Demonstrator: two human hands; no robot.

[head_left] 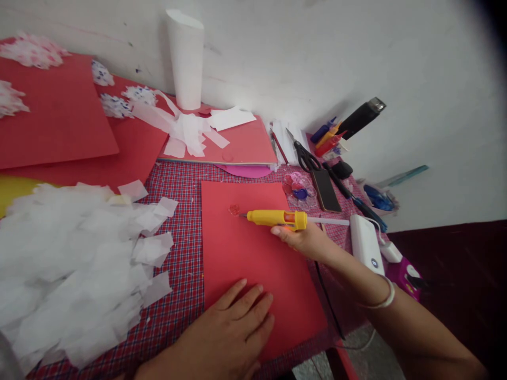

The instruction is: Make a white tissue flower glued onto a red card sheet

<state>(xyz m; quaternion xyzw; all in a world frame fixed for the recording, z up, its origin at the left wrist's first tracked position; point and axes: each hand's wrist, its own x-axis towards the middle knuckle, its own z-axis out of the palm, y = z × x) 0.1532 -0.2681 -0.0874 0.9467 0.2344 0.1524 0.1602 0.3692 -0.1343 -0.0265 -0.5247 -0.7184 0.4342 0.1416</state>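
My right hand (301, 239) is closed around a yellow glue gun (277, 217), whose nozzle points left at a small clear blob of glue (234, 209) near the top edge of a red paper sheet (253, 258). A white glue stick pokes out of the gun's back end. My left hand (225, 330) lies flat with its fingers stretched out on the lower part of the same sheet, pressing it onto the checked tablecloth (184, 232).
A big heap of white tissue pieces (67, 269) fills the left. More red sheets (55, 113) lie at the back left, with a rolled white paper (186, 58) by the wall. Scissors (304, 153), a phone (326, 190), markers (327, 136) and a white power bank (366, 244) sit to the right.
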